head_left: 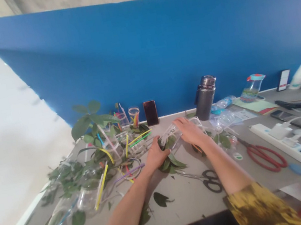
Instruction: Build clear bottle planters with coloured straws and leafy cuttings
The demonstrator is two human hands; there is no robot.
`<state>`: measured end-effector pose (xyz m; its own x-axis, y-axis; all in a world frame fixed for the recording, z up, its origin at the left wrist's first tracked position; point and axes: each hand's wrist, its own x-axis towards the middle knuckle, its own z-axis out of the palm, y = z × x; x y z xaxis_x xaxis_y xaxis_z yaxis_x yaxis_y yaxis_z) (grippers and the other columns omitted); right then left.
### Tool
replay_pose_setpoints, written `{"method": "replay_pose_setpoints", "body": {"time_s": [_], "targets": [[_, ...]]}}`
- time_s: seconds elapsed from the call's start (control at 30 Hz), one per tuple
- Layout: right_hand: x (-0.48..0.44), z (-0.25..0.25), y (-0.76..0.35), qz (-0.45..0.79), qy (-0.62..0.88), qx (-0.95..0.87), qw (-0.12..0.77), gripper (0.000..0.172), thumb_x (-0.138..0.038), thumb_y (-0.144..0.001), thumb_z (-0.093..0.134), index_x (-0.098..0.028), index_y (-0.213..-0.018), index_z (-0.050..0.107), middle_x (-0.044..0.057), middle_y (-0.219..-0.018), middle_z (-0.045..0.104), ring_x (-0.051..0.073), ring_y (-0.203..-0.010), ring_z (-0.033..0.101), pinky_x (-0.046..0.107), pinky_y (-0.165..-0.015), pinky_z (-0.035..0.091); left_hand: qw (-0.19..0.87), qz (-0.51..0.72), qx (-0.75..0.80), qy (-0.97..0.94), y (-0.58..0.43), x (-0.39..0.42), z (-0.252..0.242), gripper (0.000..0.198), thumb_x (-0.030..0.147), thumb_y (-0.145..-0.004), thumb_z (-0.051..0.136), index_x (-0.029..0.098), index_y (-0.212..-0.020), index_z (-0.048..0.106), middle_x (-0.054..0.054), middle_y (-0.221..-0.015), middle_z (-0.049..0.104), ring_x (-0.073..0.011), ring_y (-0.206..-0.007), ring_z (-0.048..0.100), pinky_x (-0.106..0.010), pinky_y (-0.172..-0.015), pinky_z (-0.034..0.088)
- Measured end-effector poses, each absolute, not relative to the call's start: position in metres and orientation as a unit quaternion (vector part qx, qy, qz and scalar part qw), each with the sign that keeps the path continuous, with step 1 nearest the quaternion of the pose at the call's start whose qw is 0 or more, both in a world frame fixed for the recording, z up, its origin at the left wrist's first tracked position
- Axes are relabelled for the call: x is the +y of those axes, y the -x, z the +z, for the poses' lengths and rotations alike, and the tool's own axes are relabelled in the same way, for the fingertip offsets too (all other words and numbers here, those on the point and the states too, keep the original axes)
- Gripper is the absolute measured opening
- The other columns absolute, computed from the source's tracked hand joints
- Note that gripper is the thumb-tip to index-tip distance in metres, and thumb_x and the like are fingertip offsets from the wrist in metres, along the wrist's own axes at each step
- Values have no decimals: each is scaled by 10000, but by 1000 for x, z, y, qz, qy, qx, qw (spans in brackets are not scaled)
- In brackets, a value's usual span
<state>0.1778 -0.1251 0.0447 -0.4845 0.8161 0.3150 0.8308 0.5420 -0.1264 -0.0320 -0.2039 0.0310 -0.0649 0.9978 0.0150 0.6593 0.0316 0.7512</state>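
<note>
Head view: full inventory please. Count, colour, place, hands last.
Clear container: 1, clear, between the hands
Leaves: many, green, mostly left, some centre
Straws: several, mixed colours, left of centre
Cups: several, clear, left
Upright phones: 2, dark, near panel, centre and right
Flask: 1, dark grey, near panel
Crumpled bottles: clear, right of flask
Jar: 1, clear, red-blue lid, back right
Small scissors: 1, black handles, beside right forearm
Shears: 1, red handles, right
Power strip: 1, white, right
Panel: 1, blue, behind
Table: 1, grey, below
Far-right clutter: unclear
Left hand: 1, bare, at centre leaves
Right hand: 1, bare, holding clear container
</note>
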Motion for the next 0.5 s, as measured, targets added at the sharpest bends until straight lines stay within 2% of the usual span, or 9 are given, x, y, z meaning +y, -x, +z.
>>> {"method": "replay_pose_setpoints", "body": {"time_s": [0.07, 0.13, 0.23, 0.37, 0.5], "targets": [[-125, 43, -179, -41, 526, -834, 165, 689, -45, -796, 603, -199, -1457, 488, 167, -1480, 512, 323, -1365, 474, 458, -1106, 406, 274, 311, 655, -632, 42, -202, 31, 637, 188, -723, 704, 146, -1353, 619, -84, -1025, 759, -257, -933, 702, -320, -837, 510], [-122, 41, -183, -51, 577, -796, 177, 648, -80, -809, 621, -186, -1438, 505, 190, -1479, 501, 351, -1367, 467, 482, -1111, 391, 270, 323, 628, -655, 49, -203, 31, 397, 157, -728, 641, 156, -1112, 740, -52, -906, 754, -240, -870, 692, -304, -794, 499], [-115, 37, -186, -41, 615, -753, 228, 666, -142, -808, 659, -158, -1452, 493, 216, -1544, 431, 385, -1421, 413, 489, -1143, 363, 300, 311, 559, -708, 51, -209, 34, 173, 190, -745, 607, 195, -797, 771, -19, -777, 741, -232, -795, 680, -293, -723, 484], [-109, 34, -183, 22, 582, -756, 299, 696, -262, -827, 691, -174, -1480, 468, 184, -1466, 524, 349, -1368, 493, 463, -1149, 384, 354, 288, 500, -736, 45, -214, 37, 144, 361, -764, 717, 244, -770, 801, -18, -789, 774, -249, -789, 702, -305, -730, 510], [-109, 32, -177, 100, 509, -782, 344, 715, -313, -812, 732, -186, -1472, 487, 161, -1448, 553, 312, -1342, 535, 443, -1130, 422, 331, 414, 556, -641, 47, -207, 33, 191, 365, -818, 692, 205, -843, 794, -74, -896, 797, -271, -876, 724, -363, -851, 548]]}}
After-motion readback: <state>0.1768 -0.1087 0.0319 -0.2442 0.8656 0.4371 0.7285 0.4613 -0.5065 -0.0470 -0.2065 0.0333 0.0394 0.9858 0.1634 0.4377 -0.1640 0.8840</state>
